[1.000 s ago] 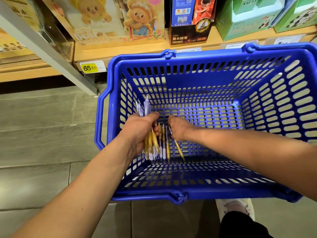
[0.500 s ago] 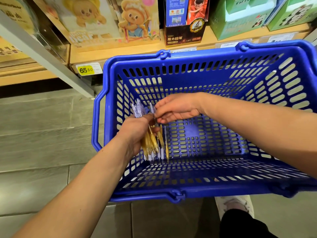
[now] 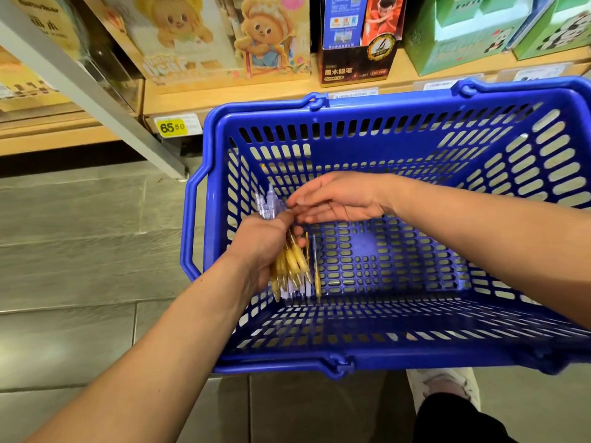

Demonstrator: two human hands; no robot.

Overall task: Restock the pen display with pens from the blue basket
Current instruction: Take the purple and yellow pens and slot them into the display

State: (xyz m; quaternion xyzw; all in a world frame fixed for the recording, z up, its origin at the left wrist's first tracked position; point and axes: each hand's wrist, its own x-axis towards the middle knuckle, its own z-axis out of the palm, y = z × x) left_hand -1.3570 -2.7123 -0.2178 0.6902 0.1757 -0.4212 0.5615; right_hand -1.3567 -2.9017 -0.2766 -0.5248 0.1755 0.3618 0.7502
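A blue plastic basket point(image 3: 367, 118) with slotted walls sits on the floor below me. Inside its left half my left hand point(image 3: 265, 241) grips a bundle of pens point(image 3: 292, 266) with yellow barrels and clear lilac tops, tips pointing toward me. My right hand point(image 3: 339, 199) hovers just above the bundle's tops with fingers straight and relaxed, fingertips at the pen caps; it holds nothing I can see. The basket floor to the right of the pens shows no other pens. The pen display itself is out of view.
A wooden shelf point(image 3: 243, 94) behind the basket carries boxed goods and a yellow price tag point(image 3: 172, 126). A grey slanted rail point(image 3: 96, 94) runs down to the left. Grey tiled floor point(image 3: 80, 251) lies to the left. My shoe point(image 3: 444, 388) is below the basket.
My right hand lifted from the basket floor up to the top of the bundle and spread its fingers. My left hand kept its grip on the pens, and the view shifted slightly.
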